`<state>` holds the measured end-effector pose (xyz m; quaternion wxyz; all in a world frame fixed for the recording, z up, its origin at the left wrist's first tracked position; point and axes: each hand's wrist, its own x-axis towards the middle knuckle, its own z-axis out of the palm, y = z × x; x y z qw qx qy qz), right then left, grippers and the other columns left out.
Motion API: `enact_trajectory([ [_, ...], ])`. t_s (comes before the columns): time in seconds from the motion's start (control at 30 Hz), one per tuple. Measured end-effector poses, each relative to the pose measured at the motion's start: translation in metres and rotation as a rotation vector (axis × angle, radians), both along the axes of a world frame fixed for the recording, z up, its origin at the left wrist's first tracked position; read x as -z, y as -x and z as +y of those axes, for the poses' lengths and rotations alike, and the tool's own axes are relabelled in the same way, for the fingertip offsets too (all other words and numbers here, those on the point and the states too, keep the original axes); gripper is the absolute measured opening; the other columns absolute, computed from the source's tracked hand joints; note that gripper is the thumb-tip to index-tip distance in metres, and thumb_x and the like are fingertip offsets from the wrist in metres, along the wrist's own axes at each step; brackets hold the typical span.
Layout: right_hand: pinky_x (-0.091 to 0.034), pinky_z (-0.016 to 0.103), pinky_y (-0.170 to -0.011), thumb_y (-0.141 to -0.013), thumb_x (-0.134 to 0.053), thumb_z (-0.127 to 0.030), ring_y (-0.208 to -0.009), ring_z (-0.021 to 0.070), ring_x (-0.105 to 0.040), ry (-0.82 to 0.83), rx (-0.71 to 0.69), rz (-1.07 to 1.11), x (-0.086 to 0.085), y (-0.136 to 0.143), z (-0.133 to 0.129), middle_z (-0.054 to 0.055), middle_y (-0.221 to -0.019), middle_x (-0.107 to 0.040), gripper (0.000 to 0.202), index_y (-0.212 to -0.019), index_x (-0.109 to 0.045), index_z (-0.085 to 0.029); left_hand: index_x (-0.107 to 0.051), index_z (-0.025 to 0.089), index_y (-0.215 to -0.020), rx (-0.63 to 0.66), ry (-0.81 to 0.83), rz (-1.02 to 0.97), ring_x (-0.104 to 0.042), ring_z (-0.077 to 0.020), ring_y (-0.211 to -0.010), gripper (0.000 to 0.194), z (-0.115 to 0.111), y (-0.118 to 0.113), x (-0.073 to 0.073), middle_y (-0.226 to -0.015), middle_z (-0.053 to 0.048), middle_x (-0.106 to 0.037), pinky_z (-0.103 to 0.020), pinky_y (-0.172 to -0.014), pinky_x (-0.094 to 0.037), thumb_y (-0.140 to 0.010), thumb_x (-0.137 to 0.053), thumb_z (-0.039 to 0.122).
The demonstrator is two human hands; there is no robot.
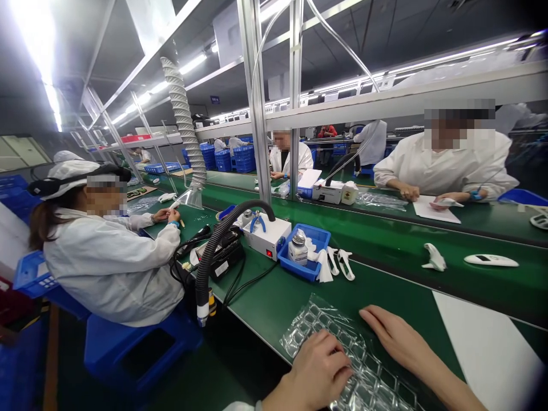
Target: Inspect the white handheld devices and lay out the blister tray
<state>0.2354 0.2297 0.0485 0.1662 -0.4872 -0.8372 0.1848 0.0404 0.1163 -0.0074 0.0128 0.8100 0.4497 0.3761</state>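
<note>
At the near edge of the green bench (274,302), we find a clear blister sheet (342,342) lying flat under both hands. We note the left hand (317,371) curled loosely, knuckles up, pressing on the sheet's front portion. Our right hand (396,337) lies open, fingers extended, flat on the sheet's far side. Beyond it stands a blue tray (306,254) holding a small bottle (298,248); white sheet (488,348) lies just right.
</note>
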Motion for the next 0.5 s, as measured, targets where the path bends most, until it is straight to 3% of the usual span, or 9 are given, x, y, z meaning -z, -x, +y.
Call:
enact_trajectory([
  [0.1,-0.041,0.028,-0.069,-0.098,-0.031,-0.050,-0.083,0.0187,-0.063,-0.080,-0.134,-0.065,-0.010,0.044,0.001,0.004,-0.090,-0.067,0.040,-0.091,-0.059,-0.021,-0.060,0.019,-0.088,-0.008,0.002,-0.003,-0.053,-0.0167,-0.085,0.008,0.000,-0.001,-0.001,-0.088,-0.003,-0.061,-0.029,-0.071,-0.045,-0.085,-0.062,0.026],
  [0.23,-0.034,0.031,-0.068,-0.097,-0.037,-0.035,-0.077,0.0209,-0.060,-0.188,-0.136,-0.140,-0.007,0.081,0.010,0.005,-0.078,-0.064,0.031,-0.076,-0.054,-0.018,-0.062,0.018,-0.087,-0.031,0.009,-0.003,-0.053,-0.0165,-0.082,0.010,0.000,-0.001,-0.004,-0.086,-0.002,-0.060,-0.029,-0.069,-0.045,-0.082,-0.066,0.026],
  [0.37,-0.034,0.031,-0.066,-0.096,-0.038,-0.043,-0.077,0.0211,-0.059,-0.212,-0.065,-0.130,-0.009,0.064,0.017,0.005,-0.082,-0.063,0.033,-0.079,-0.053,-0.018,-0.061,0.018,-0.087,-0.044,0.025,-0.004,-0.054,-0.0155,-0.085,0.012,0.001,-0.001,-0.005,-0.088,-0.001,-0.061,-0.029,-0.071,-0.047,-0.082,-0.067,0.028],
  [0.5,-0.044,0.027,-0.070,-0.098,-0.033,-0.048,-0.077,0.0155,-0.059,-0.079,-0.113,0.060,-0.003,0.011,-0.014,0.003,-0.086,-0.060,0.035,-0.087,-0.053,-0.021,-0.062,0.018,-0.090,-0.048,0.050,-0.020,-0.054,-0.0168,-0.086,0.011,0.001,-0.001,-0.006,-0.089,-0.003,-0.061,-0.031,-0.073,-0.047,-0.083,-0.065,0.026],
])
